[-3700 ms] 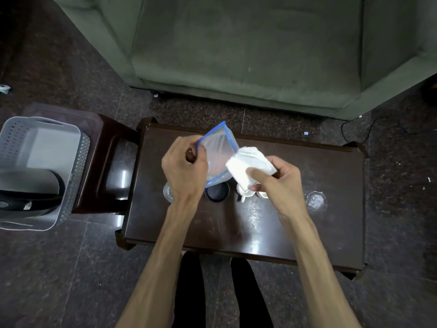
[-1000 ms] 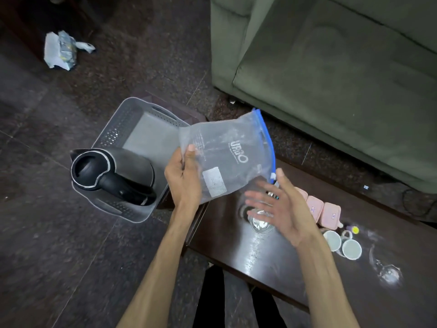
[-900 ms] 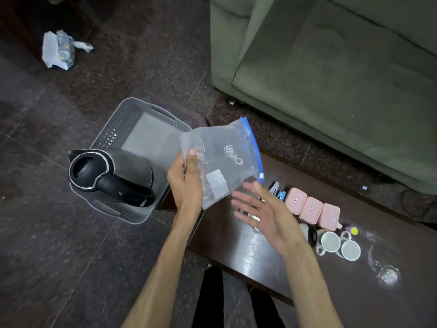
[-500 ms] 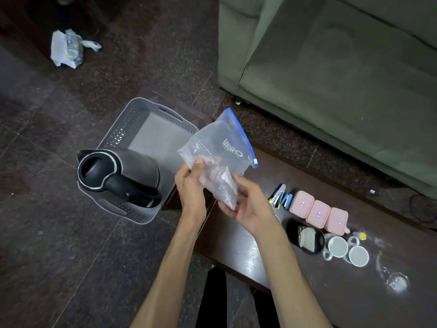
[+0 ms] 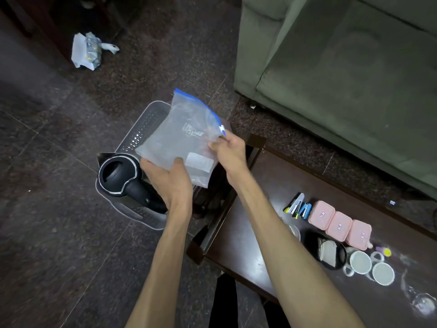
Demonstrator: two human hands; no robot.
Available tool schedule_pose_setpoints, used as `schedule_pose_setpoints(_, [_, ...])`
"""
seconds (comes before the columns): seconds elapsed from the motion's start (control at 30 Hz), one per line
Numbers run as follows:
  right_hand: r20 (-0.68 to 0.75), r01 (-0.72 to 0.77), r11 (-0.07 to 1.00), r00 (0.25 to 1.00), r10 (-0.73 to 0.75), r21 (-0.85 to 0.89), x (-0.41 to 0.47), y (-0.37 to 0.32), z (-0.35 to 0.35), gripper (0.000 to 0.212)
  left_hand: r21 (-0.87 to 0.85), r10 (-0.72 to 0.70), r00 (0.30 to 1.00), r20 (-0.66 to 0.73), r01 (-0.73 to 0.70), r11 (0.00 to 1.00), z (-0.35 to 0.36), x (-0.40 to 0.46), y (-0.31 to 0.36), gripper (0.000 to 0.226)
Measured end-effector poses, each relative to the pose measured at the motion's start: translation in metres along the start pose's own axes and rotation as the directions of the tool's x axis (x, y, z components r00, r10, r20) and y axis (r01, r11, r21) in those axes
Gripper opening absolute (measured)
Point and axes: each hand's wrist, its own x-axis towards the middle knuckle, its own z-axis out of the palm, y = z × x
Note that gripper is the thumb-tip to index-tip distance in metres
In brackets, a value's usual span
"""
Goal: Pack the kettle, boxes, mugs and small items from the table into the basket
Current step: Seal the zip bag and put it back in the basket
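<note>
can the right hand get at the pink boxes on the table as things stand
Probably not right away: the right hand is pinching the zip bag over the basket. The pink boxes themselves sit uncovered.

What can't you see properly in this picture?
- Basket, head view: the zip bag and kettle cover most of its inside.
- Zip bag's contents: the plastic is cloudy, so only a pale patch shows.
- Labels on the pink boxes: too small to read.
- Small items beside the boxes: too tiny to name.
- Glass thing: blurry at the table corner.
- Left hand and right hand hide the bag's lower edges.
</note>
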Motion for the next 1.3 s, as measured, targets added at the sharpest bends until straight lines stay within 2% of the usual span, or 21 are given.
schedule_pose_setpoints(0.03, [-0.019,0.026,0.997,0.999,-0.027,-0.074,0.012,0.008,0.010,0.013,0.055,0.060,0.998,0.007,-0.061,0.997,0.002,0.001,0.001,0.081])
schedule_pose_setpoints(0.13, [-0.089,0.045,0.975,0.994,-0.065,-0.216,0.051,0.036,0.035,0.019,0.260,0.208,0.978,0.015,-0.205,0.944,0.009,0.004,0.009,0.107])
schedule_pose_setpoints(0.2, [-0.156,0.013,0.969,0.986,-0.052,-0.247,0.050,0.025,0.050,0.014,0.388,0.361,0.932,0.015,-0.338,0.857,0.013,0.008,0.012,0.105])
schedule_pose_setpoints(0.27, [-0.180,-0.036,0.967,0.984,-0.011,-0.253,0.052,0.021,0.058,0.014,0.460,0.500,0.862,0.090,-0.481,0.746,0.019,0.017,0.008,0.088])
schedule_pose_setpoints(0.3, [-0.172,-0.063,0.966,0.985,0.020,-0.250,0.052,0.020,0.062,0.015,0.465,0.496,0.853,0.163,-0.510,0.724,0.024,0.026,0.003,0.077])
schedule_pose_setpoints(0.37, [-0.120,-0.110,0.937,0.990,0.074,-0.331,0.058,0.024,0.064,0.016,0.493,0.331,0.888,0.320,-0.454,0.742,0.036,0.051,-0.011,0.064])
schedule_pose_setpoints(0.43, [-0.059,-0.120,0.866,0.993,0.105,-0.486,0.062,0.027,0.064,0.020,0.553,0.173,0.897,0.406,-0.392,0.735,0.043,0.073,-0.024,0.070])
schedule_pose_setpoints(0.47, [-0.039,-0.108,0.836,0.994,0.103,-0.538,0.065,0.029,0.063,0.024,0.572,0.142,0.897,0.418,-0.381,0.726,0.046,0.084,-0.029,0.073])
schedule_pose_setpoints(0.53, [0.022,-0.069,0.776,0.994,0.106,-0.627,0.069,0.028,0.063,0.029,0.618,0.153,0.887,0.436,-0.419,0.666,0.050,0.103,-0.033,0.070])
schedule_pose_setpoints(0.63, [0.083,-0.039,0.664,0.985,0.152,-0.747,0.067,0.022,0.065,0.026,0.678,0.189,0.851,0.490,-0.508,0.532,0.056,0.127,-0.032,0.070])
schedule_pose_setpoints(0.8, [0.092,0.030,0.507,0.991,0.097,-0.862,0.059,0.015,0.060,0.032,0.689,0.042,0.790,0.612,-0.558,0.463,0.066,0.159,-0.049,0.064])
schedule_pose_setpoints(0.9, [0.068,0.051,0.462,0.997,0.021,-0.885,0.048,0.011,0.056,0.037,0.659,0.016,0.711,0.703,-0.660,0.360,0.068,0.168,-0.063,0.070])
schedule_pose_setpoints(0.97, [0.062,0.076,0.482,0.997,-0.046,-0.873,0.038,0.009,0.054,0.032,0.671,-0.014,0.694,0.720,-0.690,0.271,0.074,0.168,-0.069,0.081])
schedule_pose_setpoints(1.07, [0.059,0.116,0.566,0.991,-0.118,-0.816,0.023,0.013,0.048,0.021,0.739,-0.014,0.757,0.653,-0.633,0.231,0.085,0.164,-0.073,0.071])
schedule_pose_setpoints(1.13, [0.013,0.118,0.638,0.986,-0.167,-0.761,0.015,0.019,0.042,0.019,0.745,0.093,0.783,0.615,-0.616,0.255,0.087,0.159,-0.077,0.060])
schedule_pose_setpoints(1.2, [-0.049,0.098,0.701,0.981,-0.187,-0.707,0.008,0.025,0.031,0.017,0.719,0.237,0.783,0.576,-0.623,0.309,0.082,0.151,-0.080,0.061])
schedule_pose_setpoints(1.27, [-0.086,0.090,0.744,0.977,-0.195,-0.662,0.001,0.028,0.018,0.016,0.654,0.370,0.745,0.555,-0.666,0.359,0.074,0.142,-0.081,0.067])
schedule_pose_setpoints(1.3, [-0.101,0.089,0.763,0.975,-0.199,-0.640,-0.003,0.029,0.010,0.016,0.606,0.442,0.711,0.547,-0.700,0.378,0.070,0.136,-0.080,0.064])
